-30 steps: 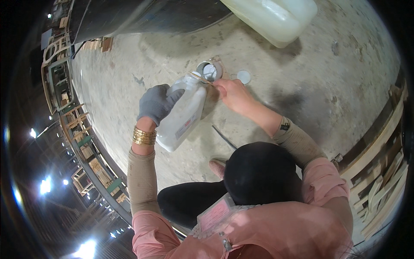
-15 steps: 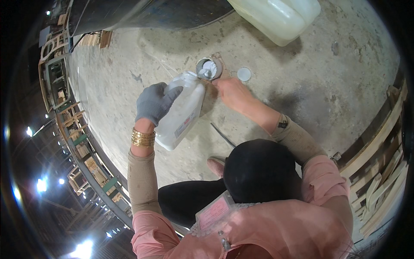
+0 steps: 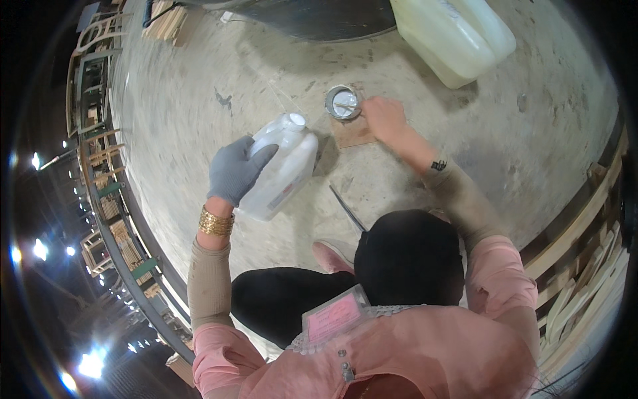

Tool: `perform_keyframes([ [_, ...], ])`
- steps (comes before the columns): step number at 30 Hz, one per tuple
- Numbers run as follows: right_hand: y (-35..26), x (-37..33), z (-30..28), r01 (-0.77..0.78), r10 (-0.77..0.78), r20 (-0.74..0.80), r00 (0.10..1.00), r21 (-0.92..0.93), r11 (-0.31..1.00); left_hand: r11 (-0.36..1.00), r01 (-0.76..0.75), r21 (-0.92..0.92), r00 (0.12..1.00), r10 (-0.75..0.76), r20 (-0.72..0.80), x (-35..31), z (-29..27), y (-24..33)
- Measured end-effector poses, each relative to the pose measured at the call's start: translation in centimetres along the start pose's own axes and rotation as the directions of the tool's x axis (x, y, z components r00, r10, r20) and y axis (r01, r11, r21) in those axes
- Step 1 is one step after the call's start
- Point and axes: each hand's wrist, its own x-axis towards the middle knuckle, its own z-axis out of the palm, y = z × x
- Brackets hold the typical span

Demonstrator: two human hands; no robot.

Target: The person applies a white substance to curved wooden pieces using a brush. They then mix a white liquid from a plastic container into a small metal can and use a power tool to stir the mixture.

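On the floor (image 3: 169,179), a yellowish jug (image 3: 458,50) sits farthest forward, to the right. The white jug (image 3: 292,174) is left of centre, its neck pointing forward. The gloved left hand (image 3: 237,171) is closed on the white jug's upper left side, thumb across it. The bare right hand (image 3: 387,121) has its fingers drawn together, pinching the stick at the can's right rim. A brown board (image 3: 353,137) lies under the can (image 3: 328,106), which holds white stuff; the stick (image 3: 345,106) reaches inside.

Grey glove (image 3: 234,171), gold bangles (image 3: 216,222), pink top (image 3: 425,346)
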Motion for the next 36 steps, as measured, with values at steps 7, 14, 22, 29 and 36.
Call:
perform_keyframes([
  [7,-2.6,5.7,-2.8,0.302,-0.261,0.165,0.951,-0.317,0.899,0.975,0.031,-0.220,0.992,-0.058,-0.116,-4.3,0.8,-7.6],
  [14,-3.6,6.0,-3.4,0.404,-0.418,0.001,0.908,-0.254,0.878,0.930,0.021,-0.366,0.985,-0.082,-0.152,-6.8,1.8,-12.2],
  [22,3.9,-3.1,0.6,-0.004,0.121,0.259,0.958,-0.412,0.911,0.911,-0.077,-0.405,0.975,-0.016,-0.222,-8.3,3.0,-15.6],
  [29,-13.4,1.4,-4.4,-0.011,-0.279,0.363,0.889,0.627,0.779,0.914,-0.005,-0.405,0.984,-0.068,-0.165,-11.1,3.3,-17.8],
  [36,-22.8,5.1,-5.3,0.000,-0.480,0.511,0.713,0.684,0.729,0.907,-0.097,-0.411,0.972,-0.002,-0.234,-11.1,3.6,-18.8],
])
